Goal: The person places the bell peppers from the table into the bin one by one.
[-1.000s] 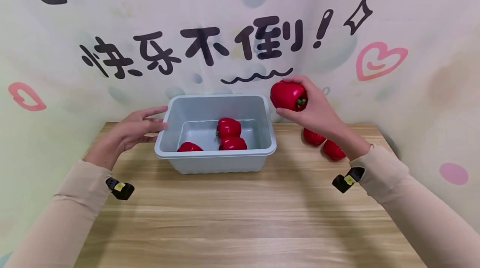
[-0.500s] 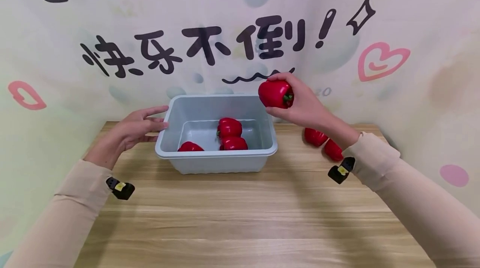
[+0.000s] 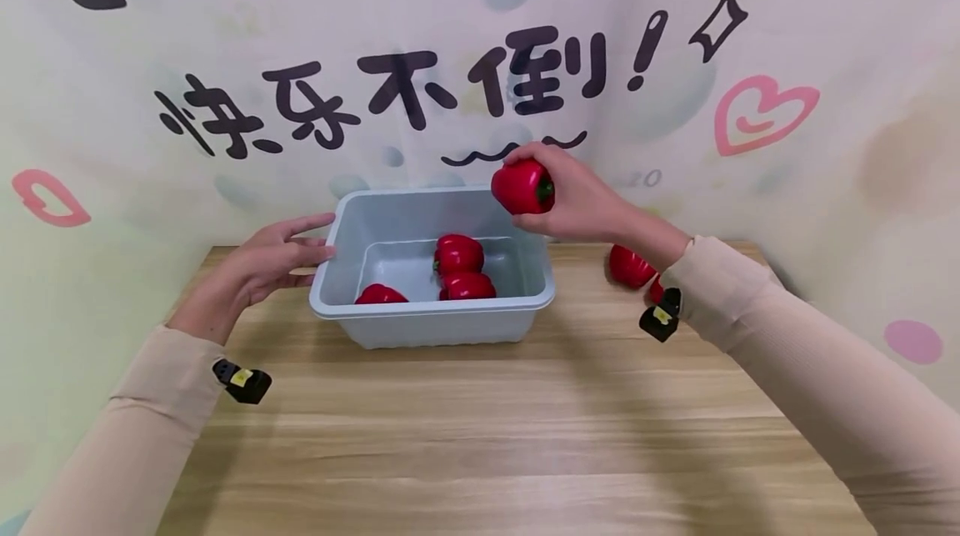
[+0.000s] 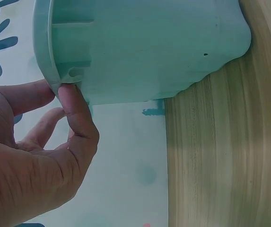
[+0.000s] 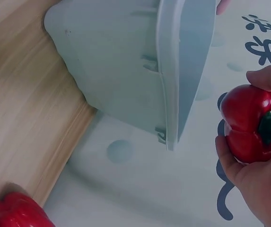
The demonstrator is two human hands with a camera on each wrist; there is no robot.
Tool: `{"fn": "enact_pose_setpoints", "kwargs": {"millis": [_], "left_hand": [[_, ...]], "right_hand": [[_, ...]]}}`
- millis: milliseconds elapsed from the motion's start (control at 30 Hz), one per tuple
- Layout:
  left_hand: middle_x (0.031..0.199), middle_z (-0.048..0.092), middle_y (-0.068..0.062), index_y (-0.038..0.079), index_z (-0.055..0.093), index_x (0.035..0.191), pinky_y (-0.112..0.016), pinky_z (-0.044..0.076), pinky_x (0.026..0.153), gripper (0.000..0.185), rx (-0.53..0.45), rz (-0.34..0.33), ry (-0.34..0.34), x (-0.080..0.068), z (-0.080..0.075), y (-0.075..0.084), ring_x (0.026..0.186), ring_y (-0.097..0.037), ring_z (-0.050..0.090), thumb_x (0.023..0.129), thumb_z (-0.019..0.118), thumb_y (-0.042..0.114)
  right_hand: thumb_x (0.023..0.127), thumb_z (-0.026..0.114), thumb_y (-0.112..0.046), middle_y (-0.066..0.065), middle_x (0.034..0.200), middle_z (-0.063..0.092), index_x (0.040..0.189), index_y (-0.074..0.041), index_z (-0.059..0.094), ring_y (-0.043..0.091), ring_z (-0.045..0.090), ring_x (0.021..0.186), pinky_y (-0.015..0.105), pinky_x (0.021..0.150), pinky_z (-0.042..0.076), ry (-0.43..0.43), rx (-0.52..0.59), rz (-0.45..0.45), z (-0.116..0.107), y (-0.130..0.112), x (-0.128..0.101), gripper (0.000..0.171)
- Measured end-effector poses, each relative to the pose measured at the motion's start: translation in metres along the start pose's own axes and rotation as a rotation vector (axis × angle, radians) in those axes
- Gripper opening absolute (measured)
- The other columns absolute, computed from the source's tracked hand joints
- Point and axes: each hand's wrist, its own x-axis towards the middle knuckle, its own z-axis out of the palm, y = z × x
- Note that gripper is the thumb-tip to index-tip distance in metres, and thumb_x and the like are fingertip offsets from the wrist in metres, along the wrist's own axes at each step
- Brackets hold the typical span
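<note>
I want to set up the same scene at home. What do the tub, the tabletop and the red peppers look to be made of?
Tub: probably moulded plastic, pale grey-blue and matt, with a rolled rim and ribs under it in the wrist views. Tabletop: light wood grain, likely laminate or veneer; I cannot tell which. Peppers, such as the one the right hand holds: glossy red skin, green stem; real or fake is unclear.

A wooden table (image 3: 480, 436) carries a grey tub (image 3: 442, 326); right of the tub lie two red peppers (image 3: 630, 266), partly hidden.

Six red peppers (image 3: 522, 187), one grey tub (image 3: 431, 321), two hands (image 3: 258, 265)
</note>
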Motion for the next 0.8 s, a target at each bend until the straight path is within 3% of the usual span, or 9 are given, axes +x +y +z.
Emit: {"fn": "enact_pose_setpoints", "kwargs": {"millis": [800], "left_hand": [[0.173,0.03,-0.022,0.026,0.008,0.172,-0.024,0.057,0.089,0.081,-0.011,0.006,-0.019,0.0,-0.001,-0.003,0.148,-0.04,0.045,0.109,0.058,0.022]], "right_hand": [[0.076,0.091,-0.015,0.014,0.145,0.055,0.144,-0.01,0.048,0.032,0.052,0.135,0.049,0.1,0.061,-0.223,-0.227,0.029,-0.005,-0.012,0.024,0.081]]}}
